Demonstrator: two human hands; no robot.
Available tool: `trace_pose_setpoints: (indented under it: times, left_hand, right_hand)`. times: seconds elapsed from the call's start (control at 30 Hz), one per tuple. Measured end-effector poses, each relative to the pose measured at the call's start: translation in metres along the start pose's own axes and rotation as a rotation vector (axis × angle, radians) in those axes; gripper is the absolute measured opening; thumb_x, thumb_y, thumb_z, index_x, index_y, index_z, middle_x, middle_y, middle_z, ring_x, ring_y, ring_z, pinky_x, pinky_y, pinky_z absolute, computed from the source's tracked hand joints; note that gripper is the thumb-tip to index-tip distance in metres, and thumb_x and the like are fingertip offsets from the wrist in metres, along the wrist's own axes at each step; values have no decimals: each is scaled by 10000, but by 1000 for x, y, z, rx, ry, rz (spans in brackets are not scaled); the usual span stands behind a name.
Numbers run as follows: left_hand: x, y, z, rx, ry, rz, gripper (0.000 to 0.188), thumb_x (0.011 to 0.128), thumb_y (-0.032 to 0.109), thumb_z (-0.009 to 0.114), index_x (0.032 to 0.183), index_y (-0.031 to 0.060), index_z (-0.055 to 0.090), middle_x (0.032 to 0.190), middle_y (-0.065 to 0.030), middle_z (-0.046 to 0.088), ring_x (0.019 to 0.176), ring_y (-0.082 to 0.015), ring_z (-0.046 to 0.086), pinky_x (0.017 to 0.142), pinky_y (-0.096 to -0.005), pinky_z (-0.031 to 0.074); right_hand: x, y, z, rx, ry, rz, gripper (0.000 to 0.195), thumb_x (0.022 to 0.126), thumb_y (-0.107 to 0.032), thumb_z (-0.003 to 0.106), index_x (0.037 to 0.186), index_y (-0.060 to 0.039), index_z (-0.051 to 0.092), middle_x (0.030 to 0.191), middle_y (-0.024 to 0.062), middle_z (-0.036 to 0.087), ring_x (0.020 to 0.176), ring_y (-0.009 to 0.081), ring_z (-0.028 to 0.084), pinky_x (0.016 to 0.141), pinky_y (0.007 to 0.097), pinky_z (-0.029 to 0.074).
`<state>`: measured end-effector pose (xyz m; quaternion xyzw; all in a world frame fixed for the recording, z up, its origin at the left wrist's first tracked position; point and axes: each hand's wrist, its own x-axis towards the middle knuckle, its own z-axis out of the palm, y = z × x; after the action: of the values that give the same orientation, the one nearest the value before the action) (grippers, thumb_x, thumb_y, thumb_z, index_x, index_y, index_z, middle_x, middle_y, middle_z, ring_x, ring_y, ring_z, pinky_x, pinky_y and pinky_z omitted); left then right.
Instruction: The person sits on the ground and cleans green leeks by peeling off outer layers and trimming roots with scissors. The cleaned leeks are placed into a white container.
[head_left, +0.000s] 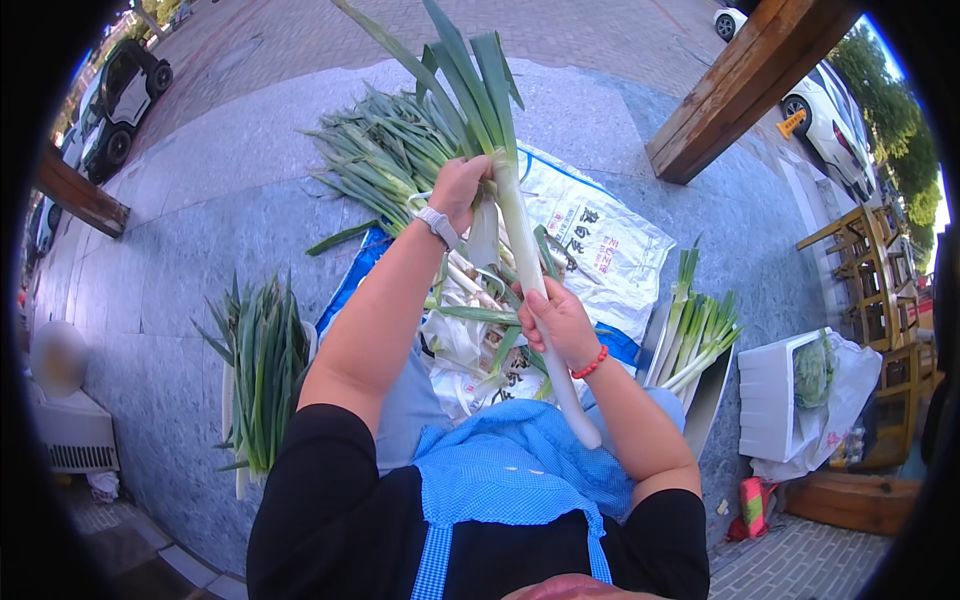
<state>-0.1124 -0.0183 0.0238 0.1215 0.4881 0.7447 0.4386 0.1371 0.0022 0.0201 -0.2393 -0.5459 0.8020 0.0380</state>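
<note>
My left hand (459, 191) grips a large green onion (521, 225) just under its green leaves, with a pale outer layer hanging loose beside it. Lower on the white stalk, my right hand (559, 319) is closed around it; the smooth white end points towards my lap. Beneath both hands lie loose peelings and roots (495, 352) on a white woven plastic sack (630, 255). Beyond my left hand a big pile of green onions (382, 150) rests partly on the sack. More green onions (259, 375) stand at my left, and pale-stalked ones (694, 334) lie in a metal container at my right.
A white foam box (765, 397) with leafy greens stands at the right, near stacked wooden stools (885, 277). Wooden posts (750, 90) rise ahead on both sides. Cars (829, 120) are parked beyond the stone paving. A grey-white case (75, 427) is at the far left.
</note>
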Motion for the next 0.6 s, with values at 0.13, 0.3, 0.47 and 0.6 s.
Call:
trace_pose_setpoints:
  times: [0.13, 0.3, 0.47, 0.6]
  left_hand:
    - [-1, -2, 3, -83, -38, 36, 202, 875, 153, 622, 982, -15, 589, 865, -60, 618, 704, -167, 585, 647, -326, 505]
    - [-12, -1, 19, -200, -111, 22, 156, 929, 102, 583, 1031, -16, 580, 897, -88, 658, 790, -181, 649, 737, -326, 543]
    - [16, -27, 3, -267, -140, 105, 162, 926, 96, 586, 1057, 1, 586, 944, -106, 649, 824, -203, 639, 761, -332, 533]
    - [35, -4, -21, -299, 11, 148, 141, 928, 61, 508, 988, -1, 619, 902, -91, 650, 837, -220, 631, 756, -375, 519]
  right_hand:
    - [4, -3, 2, 70, 97, 7, 308, 1025, -272, 448, 1168, -13, 530, 724, 22, 511, 550, 62, 460, 464, 205, 408]
    - [-2, -9, 0, 105, 27, 15, 403, 1030, -354, 413, 1120, 15, 546, 694, 3, 485, 536, 63, 455, 455, 206, 414]
    - [-16, -16, 13, 392, -305, 121, 469, 1013, -420, 424, 1051, 27, 560, 601, -11, 450, 430, 66, 428, 371, 206, 396]
    - [-26, -4, 10, 545, -521, 99, 469, 1000, -430, 452, 1033, 24, 568, 568, -11, 441, 405, 66, 432, 334, 201, 394]
